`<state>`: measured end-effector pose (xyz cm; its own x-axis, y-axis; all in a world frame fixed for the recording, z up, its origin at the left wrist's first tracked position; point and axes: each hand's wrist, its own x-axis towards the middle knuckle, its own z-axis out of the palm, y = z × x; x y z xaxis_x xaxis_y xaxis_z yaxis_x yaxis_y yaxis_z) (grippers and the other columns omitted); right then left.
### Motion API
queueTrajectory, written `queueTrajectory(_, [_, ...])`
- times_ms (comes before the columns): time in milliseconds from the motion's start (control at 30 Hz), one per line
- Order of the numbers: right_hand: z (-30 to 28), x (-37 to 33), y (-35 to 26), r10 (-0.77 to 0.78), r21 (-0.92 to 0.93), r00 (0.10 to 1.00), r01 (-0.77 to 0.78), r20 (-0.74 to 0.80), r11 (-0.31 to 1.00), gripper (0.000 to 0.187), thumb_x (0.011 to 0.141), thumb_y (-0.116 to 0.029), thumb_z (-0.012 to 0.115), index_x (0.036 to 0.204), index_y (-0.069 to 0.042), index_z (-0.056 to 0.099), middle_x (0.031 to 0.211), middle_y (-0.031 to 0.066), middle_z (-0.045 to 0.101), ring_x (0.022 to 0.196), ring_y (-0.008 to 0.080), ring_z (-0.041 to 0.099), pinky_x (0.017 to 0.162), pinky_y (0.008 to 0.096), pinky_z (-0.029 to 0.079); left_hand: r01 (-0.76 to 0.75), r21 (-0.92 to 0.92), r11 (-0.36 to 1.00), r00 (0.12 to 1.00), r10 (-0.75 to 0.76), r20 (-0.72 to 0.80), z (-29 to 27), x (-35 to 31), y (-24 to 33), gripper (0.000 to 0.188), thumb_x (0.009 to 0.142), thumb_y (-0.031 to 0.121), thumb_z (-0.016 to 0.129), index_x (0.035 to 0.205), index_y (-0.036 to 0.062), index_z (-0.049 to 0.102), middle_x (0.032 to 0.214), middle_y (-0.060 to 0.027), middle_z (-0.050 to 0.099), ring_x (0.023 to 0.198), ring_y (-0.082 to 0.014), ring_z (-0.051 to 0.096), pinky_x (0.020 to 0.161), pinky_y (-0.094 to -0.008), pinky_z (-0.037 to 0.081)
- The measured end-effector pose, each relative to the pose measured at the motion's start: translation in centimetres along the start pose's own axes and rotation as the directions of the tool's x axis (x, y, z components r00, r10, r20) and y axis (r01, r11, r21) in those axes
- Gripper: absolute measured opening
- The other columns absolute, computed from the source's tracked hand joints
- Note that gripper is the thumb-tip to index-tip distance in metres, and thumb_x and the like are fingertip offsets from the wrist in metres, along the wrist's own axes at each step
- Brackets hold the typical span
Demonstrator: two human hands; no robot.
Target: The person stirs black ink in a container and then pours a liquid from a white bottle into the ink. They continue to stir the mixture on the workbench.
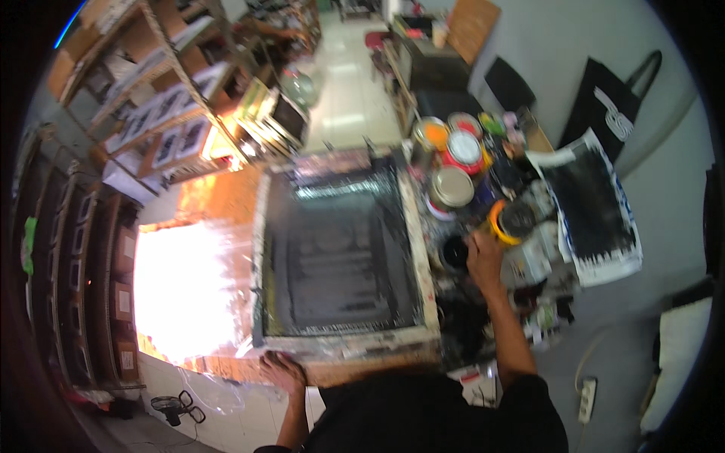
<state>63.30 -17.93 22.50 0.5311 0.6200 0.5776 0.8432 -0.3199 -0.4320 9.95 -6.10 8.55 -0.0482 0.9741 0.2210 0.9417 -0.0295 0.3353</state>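
A screen-printing frame lies flat on the wooden table, its mesh smeared with black ink. Along its far end is a wet, shiny band of ink, and beyond that a brownish strip, perhaps a squeegee. My left hand rests on the table's front edge just below the frame, fingers stretched out and nothing in them. To the right of the frame, my right hand is at a tub of black ink. Its fingers are curled together at the tub's rim; what they hold is hidden.
Several paint cans and a yellow-rimmed jar crowd the right side. An ink-blackened sheet hangs beyond them. A bright glare covers the table at left. Shelves line the left; a power strip is at lower right.
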Motion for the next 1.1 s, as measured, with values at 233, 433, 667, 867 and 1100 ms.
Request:
queueTrajectory(233, [-2.8, -0.4, -4.1, -0.059, 0.092, 0.974, 0.039, 0.217, 0.995, 0.009, 0.087, -0.005, 0.066, 0.085, 0.000, 0.059, 0.078, 0.0211, 0.061, 0.076, 0.0430, 0.062, 0.064, 0.0471, 0.046, 0.033, -0.073, 0.997, 0.999, -0.031, 0.025, -2.4, -0.2, 1.2, 0.042, 0.102, 0.028, 0.048, 0.130, -0.0029, 0.053, 0.133, -0.0296, 0.048, 0.118, -0.0503, 0.046, 0.103, -0.0591, 0.032])
queueTrajectory(433, [-1.7, 0.2, -0.8, 0.006, -0.088, 0.995, 0.003, 0.104, 0.996, 0.008, 0.087, -0.004, 0.066, 0.087, 0.000, 0.058, 0.081, 0.0217, 0.061, 0.079, 0.0426, 0.063, 0.066, 0.0473, 0.046, -0.008, -0.067, 0.998, 1.000, 0.007, -0.012, -2.0, -0.1, 1.1, 0.041, 0.101, 0.028, 0.048, 0.129, -0.0022, 0.054, 0.129, -0.0294, 0.049, 0.116, -0.0506, 0.045, 0.102, -0.0586, 0.033])
queueTrajectory(667, [-0.5, -1.2, -3.5, -0.122, 0.105, 0.983, 0.108, 0.140, 0.989, 0.006, 0.090, -0.005, 0.064, 0.088, -0.001, 0.061, 0.083, 0.0202, 0.064, 0.082, 0.0415, 0.065, 0.070, 0.0465, 0.049, 0.013, -0.049, 0.999, 1.000, -0.014, -0.026, -1.9, -0.2, 0.9, 0.040, 0.103, 0.029, 0.047, 0.129, -0.0013, 0.055, 0.125, -0.0287, 0.051, 0.116, -0.0491, 0.049, 0.100, -0.0583, 0.035])
queueTrajectory(867, [-0.6, 0.9, -1.2, -0.141, 0.050, 0.977, 0.135, 0.158, 0.990, 0.007, 0.087, -0.010, 0.065, 0.087, -0.004, 0.061, 0.081, 0.0149, 0.063, 0.081, 0.0354, 0.064, 0.071, 0.0465, 0.050, -0.087, 0.041, 0.995, 0.995, 0.088, -0.047, -0.5, -0.2, -0.1, 0.041, 0.105, 0.031, 0.045, 0.129, -0.0003, 0.055, 0.127, -0.0238, 0.053, 0.115, -0.0445, 0.051, 0.098, -0.0553, 0.037])
queueTrajectory(1100, [-2.8, 0.6, -1.3, -0.139, -0.033, 0.976, 0.147, 0.168, 0.989, 0.013, 0.087, -0.005, 0.067, 0.082, -0.002, 0.055, 0.073, 0.0163, 0.057, 0.071, 0.0370, 0.061, 0.063, 0.0468, 0.045, -0.100, 0.047, 0.994, 0.993, 0.103, -0.058, -0.2, -0.1, -0.5, 0.042, 0.105, 0.034, 0.044, 0.128, 0.0007, 0.056, 0.127, -0.0213, 0.054, 0.113, -0.0425, 0.052, 0.098, -0.0539, 0.037])
